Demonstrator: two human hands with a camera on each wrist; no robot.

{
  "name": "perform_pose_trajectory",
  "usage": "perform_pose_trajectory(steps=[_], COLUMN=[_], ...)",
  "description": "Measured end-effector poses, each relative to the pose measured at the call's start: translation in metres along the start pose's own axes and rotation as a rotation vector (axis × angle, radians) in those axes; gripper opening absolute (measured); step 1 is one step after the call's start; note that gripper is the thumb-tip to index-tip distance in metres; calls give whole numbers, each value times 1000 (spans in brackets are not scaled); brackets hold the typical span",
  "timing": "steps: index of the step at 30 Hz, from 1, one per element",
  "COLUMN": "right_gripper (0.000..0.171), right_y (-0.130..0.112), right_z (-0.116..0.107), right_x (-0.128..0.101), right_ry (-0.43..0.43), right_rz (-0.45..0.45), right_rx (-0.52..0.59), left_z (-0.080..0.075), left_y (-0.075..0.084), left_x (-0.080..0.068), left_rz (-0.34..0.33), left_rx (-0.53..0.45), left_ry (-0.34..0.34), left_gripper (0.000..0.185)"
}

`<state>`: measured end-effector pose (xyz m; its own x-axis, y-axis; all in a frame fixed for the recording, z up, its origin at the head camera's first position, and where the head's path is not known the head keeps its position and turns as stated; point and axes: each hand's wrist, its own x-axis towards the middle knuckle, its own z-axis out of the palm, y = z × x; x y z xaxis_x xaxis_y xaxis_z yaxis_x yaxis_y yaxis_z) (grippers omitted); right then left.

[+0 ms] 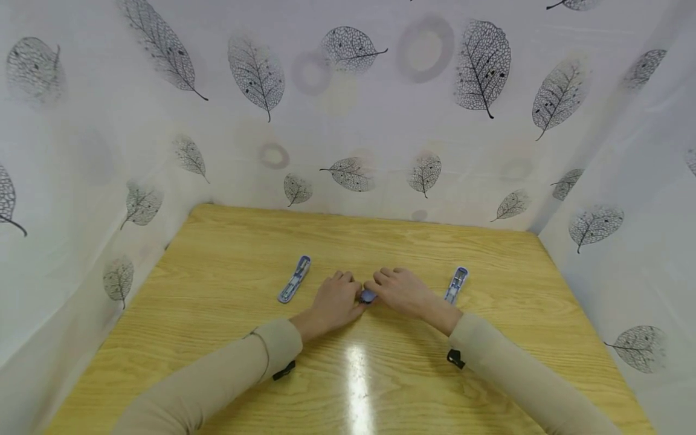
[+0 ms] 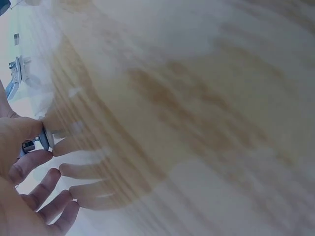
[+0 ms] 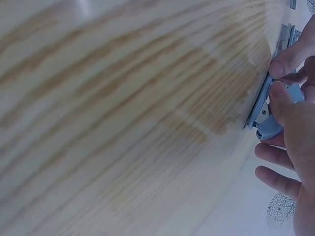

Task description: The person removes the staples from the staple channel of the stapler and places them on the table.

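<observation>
A small blue stapler (image 1: 368,296) lies on the wooden table (image 1: 380,368) between my two hands, mostly covered by them. My left hand (image 1: 334,299) pinches its left end between thumb and forefinger; the left wrist view shows that end of the stapler (image 2: 47,138) at my left hand's (image 2: 29,167) fingertips. My right hand (image 1: 405,290) grips the other end. In the right wrist view, the right hand's (image 3: 290,108) thumb and fingers curl round the blue stapler (image 3: 263,115), which is pressed against the tabletop.
Two more blue staplers lie on the table: one stapler (image 1: 295,278) left of my hands and another stapler (image 1: 456,284) to their right. White leaf-patterned sheets (image 1: 348,121) wall in the table at the back and on both sides.
</observation>
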<state>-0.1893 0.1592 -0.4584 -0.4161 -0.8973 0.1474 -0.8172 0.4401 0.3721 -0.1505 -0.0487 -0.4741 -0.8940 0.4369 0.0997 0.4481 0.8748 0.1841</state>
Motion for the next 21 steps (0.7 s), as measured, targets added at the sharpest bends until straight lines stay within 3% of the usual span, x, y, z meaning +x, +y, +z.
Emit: perform_pose_trajectory(steps=[7, 21], right_gripper=[34, 35], right_y=[4, 8], right_z=[0, 5], right_x=[-2, -6], right_ry=[35, 26], right_rz=[34, 104], right_rx=[51, 193], left_z=[-2, 2], left_y=[2, 1], left_x=[0, -1], left_rz=[-9, 7], left_rx=[6, 24], left_ry=[-26, 6], left_gripper=[30, 29])
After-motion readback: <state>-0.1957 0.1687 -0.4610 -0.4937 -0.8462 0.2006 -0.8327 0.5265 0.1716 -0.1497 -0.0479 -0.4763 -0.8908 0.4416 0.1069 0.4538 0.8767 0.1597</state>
